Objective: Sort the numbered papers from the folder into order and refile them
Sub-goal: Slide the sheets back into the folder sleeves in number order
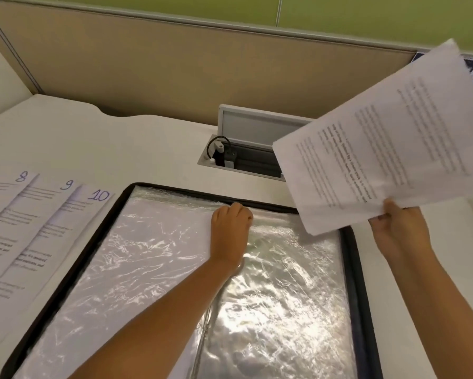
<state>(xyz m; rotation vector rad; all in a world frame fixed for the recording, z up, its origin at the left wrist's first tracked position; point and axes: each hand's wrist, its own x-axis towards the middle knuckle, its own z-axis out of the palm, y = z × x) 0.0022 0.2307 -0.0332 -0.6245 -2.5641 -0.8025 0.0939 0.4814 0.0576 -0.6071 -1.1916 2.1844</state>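
Note:
An open black-edged folder (362,272) with crinkled clear plastic sleeves (281,294) lies on the white desk in front of me. My left hand (231,231) rests near the top of the sleeves at the spine, fingers curled at the upper edge of a sleeve. My right hand (399,228) grips a printed white sheet (388,138) by its lower edge, holding it raised and tilted above the folder's right top corner. Sheets marked 8 (20,177), 9 (67,184) and 10 (98,196) lie fanned out, overlapping, to the left of the folder.
A recessed cable box (246,149) with its lid up and a plug and cable inside sits in the desk just behind the folder. A tan partition (175,72) closes off the back of the desk. Bare desk surface (93,138) lies at the back left.

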